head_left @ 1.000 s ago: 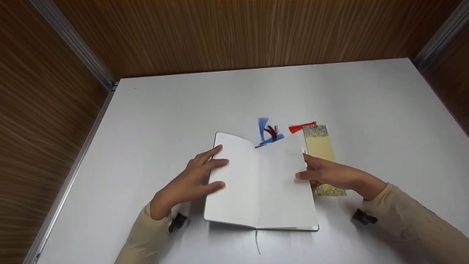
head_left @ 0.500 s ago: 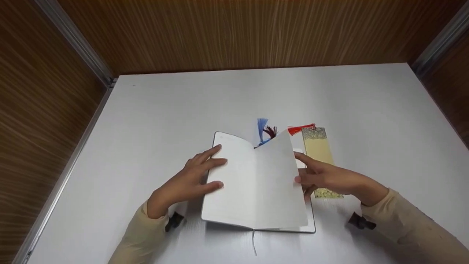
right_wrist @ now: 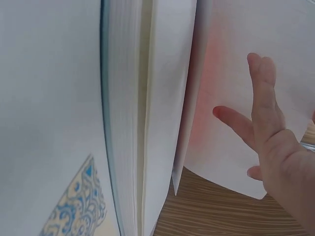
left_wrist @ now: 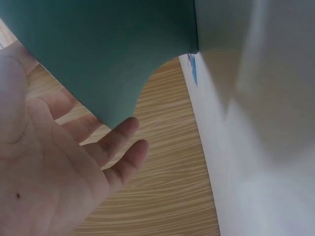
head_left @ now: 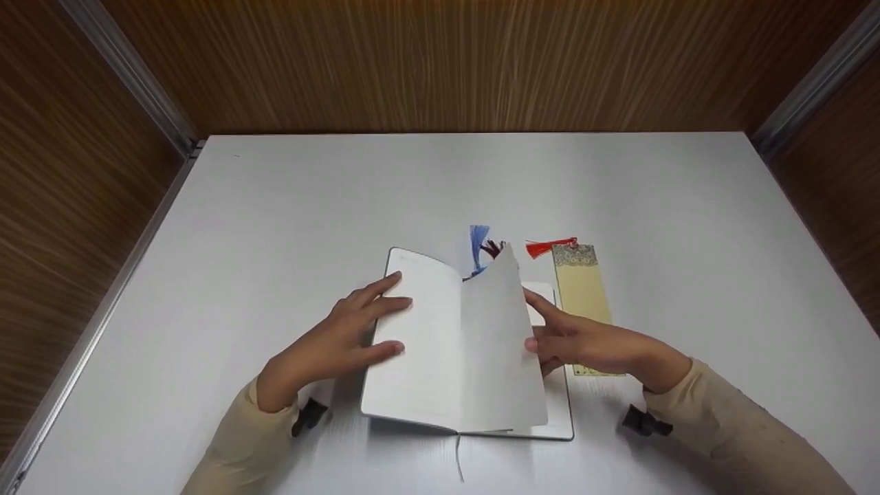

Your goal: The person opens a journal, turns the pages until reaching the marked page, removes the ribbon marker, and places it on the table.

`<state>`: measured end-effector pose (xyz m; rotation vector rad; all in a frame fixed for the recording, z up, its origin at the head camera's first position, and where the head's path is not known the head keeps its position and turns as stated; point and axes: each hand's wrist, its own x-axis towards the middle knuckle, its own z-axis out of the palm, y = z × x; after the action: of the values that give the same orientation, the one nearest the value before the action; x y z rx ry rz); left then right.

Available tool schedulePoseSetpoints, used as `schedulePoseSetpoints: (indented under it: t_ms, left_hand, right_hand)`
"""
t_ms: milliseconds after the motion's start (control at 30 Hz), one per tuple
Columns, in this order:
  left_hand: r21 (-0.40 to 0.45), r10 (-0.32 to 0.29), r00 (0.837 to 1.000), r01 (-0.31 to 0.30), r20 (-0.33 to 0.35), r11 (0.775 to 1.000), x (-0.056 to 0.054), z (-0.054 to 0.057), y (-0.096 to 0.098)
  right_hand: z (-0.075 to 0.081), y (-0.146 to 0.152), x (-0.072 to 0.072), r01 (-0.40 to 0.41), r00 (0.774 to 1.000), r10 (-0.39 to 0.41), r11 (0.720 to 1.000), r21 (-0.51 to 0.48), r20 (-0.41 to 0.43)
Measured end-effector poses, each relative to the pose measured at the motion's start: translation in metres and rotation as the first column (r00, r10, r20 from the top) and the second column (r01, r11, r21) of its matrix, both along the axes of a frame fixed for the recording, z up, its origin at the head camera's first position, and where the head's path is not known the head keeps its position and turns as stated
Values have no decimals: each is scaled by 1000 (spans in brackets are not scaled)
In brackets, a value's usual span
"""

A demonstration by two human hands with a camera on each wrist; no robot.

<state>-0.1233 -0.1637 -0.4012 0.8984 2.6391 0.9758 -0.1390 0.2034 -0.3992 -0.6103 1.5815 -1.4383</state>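
An open notebook (head_left: 426, 337) with blank pages lies in front of me. My left hand (head_left: 337, 347) grips its left edge, with thumb and fingertips on the page and other fingers behind the green cover (left_wrist: 108, 59). My right hand (head_left: 598, 344) pinches the outer edge of a raised page (head_left: 498, 344); its fingers are spread behind that page in the right wrist view. Blue tassels (head_left: 479, 240) and a dark red tassel (head_left: 492, 249) stick out at the notebook's top, near the spine. What they hang from is hidden.
A yellow bookmark (head_left: 581, 285) with patterned ends and a red tassel (head_left: 550, 247) lies right of the notebook, partly behind my right hand. A thin ribbon (head_left: 459, 457) hangs from the spine onto the white table (head_left: 309, 192). Wood-grain panels (head_left: 440, 69) stand around it.
My right hand has moved left, lifting the page's outer edge up and over toward the spine, baring more of the leaf beneath. My left hand keeps its hold on the left edge.
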Motion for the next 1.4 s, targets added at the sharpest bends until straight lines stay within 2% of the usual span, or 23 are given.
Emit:
schedulePoseSetpoints:
  t_ms: [200,433,733,900,1167,1400]
  left_hand:
    - [15,2,1000,-2,17,1000,0,0,2]
    - [17,-1,1000,1,3,1000,-2,0,2]
    - [40,-3,1000,2,17,999,-2,0,2]
    - [49,-5,1000,4,25,999,-1,0,3]
    - [45,-9,999,7,36,999,-3,0,4]
    - [60,-33,999,33,-2,998,-4,0,4]
  right_hand:
    - [0,-5,0,-19,1000,19,1000,-10,17]
    - [3,-13,-1,-39,999,39,999,-24,3]
    - [-2,-34,2,2,998,-2,1000,1,-58]
    - [-4,-44,5,14,996,-7,996,90,-87]
    - [-6,-53,10,1,998,10,987,160,-70]
    - [-10,-64,20,-40,994,60,977,211,-93]
